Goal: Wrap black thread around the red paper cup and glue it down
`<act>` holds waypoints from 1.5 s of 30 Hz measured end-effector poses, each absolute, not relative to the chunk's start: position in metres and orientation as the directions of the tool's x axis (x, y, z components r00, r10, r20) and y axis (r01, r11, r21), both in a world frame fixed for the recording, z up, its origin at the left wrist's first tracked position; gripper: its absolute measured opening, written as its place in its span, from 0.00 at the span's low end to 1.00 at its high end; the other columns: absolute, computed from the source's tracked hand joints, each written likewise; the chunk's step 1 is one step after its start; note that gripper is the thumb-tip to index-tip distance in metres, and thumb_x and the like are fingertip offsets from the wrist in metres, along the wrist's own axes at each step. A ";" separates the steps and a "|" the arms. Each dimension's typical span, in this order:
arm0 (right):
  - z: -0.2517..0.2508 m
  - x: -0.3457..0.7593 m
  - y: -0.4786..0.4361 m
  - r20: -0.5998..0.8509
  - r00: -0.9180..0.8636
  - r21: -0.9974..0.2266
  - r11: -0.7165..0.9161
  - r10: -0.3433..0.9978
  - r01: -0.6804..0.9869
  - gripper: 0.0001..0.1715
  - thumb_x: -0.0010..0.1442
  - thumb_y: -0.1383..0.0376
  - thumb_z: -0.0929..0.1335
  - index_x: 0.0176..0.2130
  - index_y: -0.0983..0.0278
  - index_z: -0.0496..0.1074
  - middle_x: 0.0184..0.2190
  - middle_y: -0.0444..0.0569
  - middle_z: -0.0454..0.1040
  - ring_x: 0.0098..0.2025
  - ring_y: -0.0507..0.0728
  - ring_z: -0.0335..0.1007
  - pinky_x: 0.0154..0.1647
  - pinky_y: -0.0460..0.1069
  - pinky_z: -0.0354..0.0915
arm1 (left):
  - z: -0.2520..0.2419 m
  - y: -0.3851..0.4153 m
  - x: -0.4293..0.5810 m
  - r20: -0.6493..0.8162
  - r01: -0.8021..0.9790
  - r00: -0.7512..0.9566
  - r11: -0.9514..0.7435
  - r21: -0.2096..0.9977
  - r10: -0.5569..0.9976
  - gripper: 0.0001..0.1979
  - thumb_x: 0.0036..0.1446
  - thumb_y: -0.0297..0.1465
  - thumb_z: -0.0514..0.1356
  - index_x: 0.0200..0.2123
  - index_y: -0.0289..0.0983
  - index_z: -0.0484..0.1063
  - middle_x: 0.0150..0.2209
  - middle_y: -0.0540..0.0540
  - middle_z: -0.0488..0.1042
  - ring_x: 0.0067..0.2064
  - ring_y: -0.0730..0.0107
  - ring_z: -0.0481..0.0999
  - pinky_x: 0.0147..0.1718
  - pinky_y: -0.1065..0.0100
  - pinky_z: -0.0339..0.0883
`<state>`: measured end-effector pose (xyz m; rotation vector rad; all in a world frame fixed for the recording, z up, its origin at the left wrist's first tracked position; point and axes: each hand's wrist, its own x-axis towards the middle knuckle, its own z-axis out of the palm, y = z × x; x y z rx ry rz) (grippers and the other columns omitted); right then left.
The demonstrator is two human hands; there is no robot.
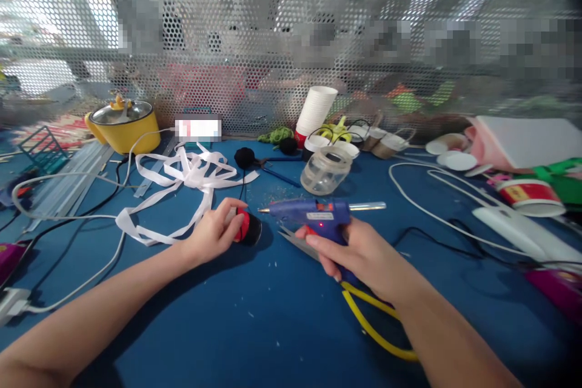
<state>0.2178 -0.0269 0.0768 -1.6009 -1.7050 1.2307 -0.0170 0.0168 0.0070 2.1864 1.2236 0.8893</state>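
My left hand (219, 228) is closed around a small red and black cup (251, 228), tilted on its side. A thin black yarn strand runs from near the cup up to a black yarn ball (244, 158). In my right hand (352, 248) is a blue hot glue gun (300, 211), its nozzle pointing left toward the cup but apart from it. A clear glue stick (367, 206) sticks out of its back, and a small red light glows on its side. Scissors with yellow handles (379, 330) lie under my right hand, which partly hides them.
White ribbon (195, 173) lies loosely heaped behind my left hand. Beyond the glue gun stand a clear jar (325, 171) and stacked paper cups (316, 110). A yellow pot (130, 127) is at back left. White cables (459, 227) cross both sides; a perforated metal screen (254, 73) closes off the back.
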 end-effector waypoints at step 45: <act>0.071 0.179 0.011 -0.029 -0.281 -0.730 0.172 0.959 0.662 0.24 0.60 0.50 0.60 0.30 0.64 0.75 0.33 0.51 0.77 0.38 0.59 0.71 0.39 0.51 0.64 | 0.005 0.010 -0.016 0.379 0.427 0.387 -0.528 0.734 0.840 0.14 0.60 0.32 0.49 0.48 0.36 0.60 0.19 0.56 0.63 0.19 0.76 0.64 0.21 0.75 0.56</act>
